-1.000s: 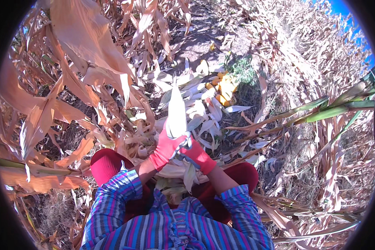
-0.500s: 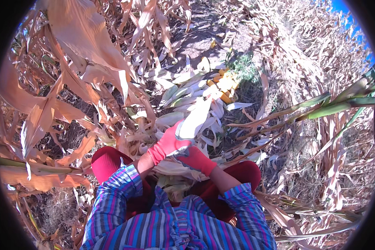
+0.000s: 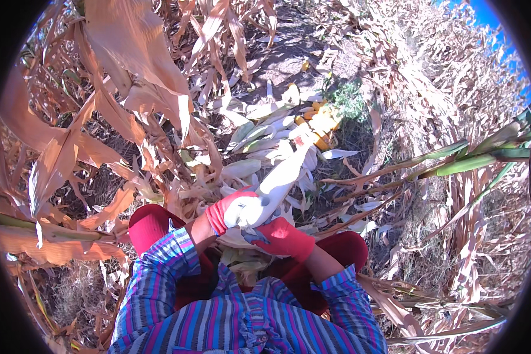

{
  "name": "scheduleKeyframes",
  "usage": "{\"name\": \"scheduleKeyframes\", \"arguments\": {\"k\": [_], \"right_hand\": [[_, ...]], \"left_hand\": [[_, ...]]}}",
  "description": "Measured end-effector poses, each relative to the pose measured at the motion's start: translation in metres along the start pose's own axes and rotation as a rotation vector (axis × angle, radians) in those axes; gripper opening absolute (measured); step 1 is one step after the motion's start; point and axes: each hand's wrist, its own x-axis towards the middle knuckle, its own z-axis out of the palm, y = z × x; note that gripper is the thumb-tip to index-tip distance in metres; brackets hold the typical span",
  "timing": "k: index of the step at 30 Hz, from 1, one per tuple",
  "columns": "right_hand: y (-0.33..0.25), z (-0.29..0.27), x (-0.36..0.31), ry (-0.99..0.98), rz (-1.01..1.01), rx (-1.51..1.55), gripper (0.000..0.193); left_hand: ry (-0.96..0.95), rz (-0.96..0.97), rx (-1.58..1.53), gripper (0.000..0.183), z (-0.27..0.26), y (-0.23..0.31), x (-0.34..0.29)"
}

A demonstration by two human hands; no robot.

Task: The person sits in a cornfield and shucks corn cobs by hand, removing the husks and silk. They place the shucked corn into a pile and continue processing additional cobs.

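Note:
A pale ear of corn in its husk (image 3: 282, 177) slants up and away from my lap, its tip toward the pile ahead. My left hand (image 3: 237, 211), in a red glove with a whitish palm, is closed round its lower part, palm side showing. My right hand (image 3: 284, 237), gloved in red and grey, is closed at the ear's butt end, just below and right of the left hand. The fingers partly hide that end. Sunlight washes out detail on the husk.
Bare yellow corn cobs (image 3: 323, 123) lie heaped ahead, beside several husked ears and loose husks (image 3: 259, 134). Tall dry corn leaves (image 3: 130, 47) crowd the left. A greenish stalk (image 3: 454, 162) juts in from the right. My knees in dark red (image 3: 150, 230) flank the husks.
My left hand has turned, bringing its pale palm into sight. The ear has shifted slightly to the right and nearer, and my right hand has rolled beside its butt end.

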Motion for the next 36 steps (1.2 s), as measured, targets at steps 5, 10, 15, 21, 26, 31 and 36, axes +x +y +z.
{"name": "scheduleKeyframes", "arguments": {"k": [5,10,15,21,26,31,36], "right_hand": [[0.005,0.019,-0.010,-0.427,0.194,0.007,0.042],[-0.011,0.061,-0.012,-0.811,0.332,-0.101,0.028],[0.031,0.071,-0.018,-0.380,0.171,-0.104,0.032],[0.009,0.049,0.016,-0.253,-0.008,0.123,0.079],[0.008,0.013,0.009,0.071,0.158,0.320,0.066],[0.042,-0.018,0.002,0.553,0.558,0.958,0.026],[0.043,-0.025,0.009,0.849,0.355,1.244,0.048]], "left_hand": [[-0.068,0.224,0.826,0.065,0.039,0.008,-0.004],[-0.163,0.153,1.609,0.092,0.035,-0.032,0.001],[0.126,0.289,1.467,0.086,0.051,-0.010,0.011],[0.389,0.543,0.574,0.053,0.025,0.019,0.014],[0.369,0.526,0.165,0.033,0.041,0.040,-0.004],[0.294,0.400,0.133,0.031,0.037,0.025,-0.007],[0.217,0.305,0.319,0.041,0.053,0.002,0.003]]}}
